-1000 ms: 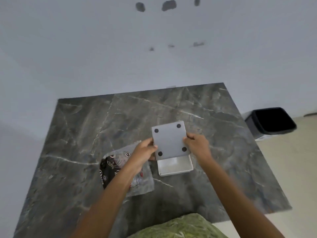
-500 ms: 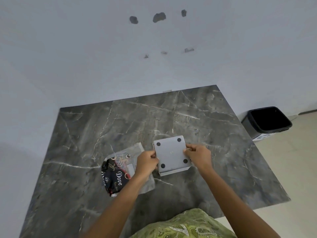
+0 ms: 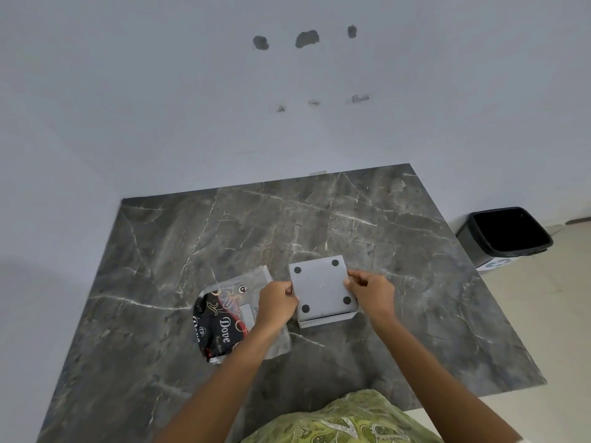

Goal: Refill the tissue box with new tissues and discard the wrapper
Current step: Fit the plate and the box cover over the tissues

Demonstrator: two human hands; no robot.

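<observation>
A grey square tissue box [image 3: 321, 290] lies upside down on the dark marble table [image 3: 224, 238], its base plate with black round feet facing up. My left hand [image 3: 277, 298] grips the plate's left edge and my right hand [image 3: 371, 290] pinches its right edge. A strip of the box's white side shows below the plate. To the left lies a tissue wrapper [image 3: 220, 321], partly clear, partly black with red and the word "Dove". My left forearm crosses over its right part. No tissues are visible.
A black waste bin [image 3: 508, 233] stands on the floor to the right of the table, by the white wall. The table's right and front edges are near. Green patterned clothing [image 3: 348, 420] shows at the bottom.
The base plate was tilted up above the open box a second ago. Now it sits lowered flat onto the box, with both hands still on its edges.
</observation>
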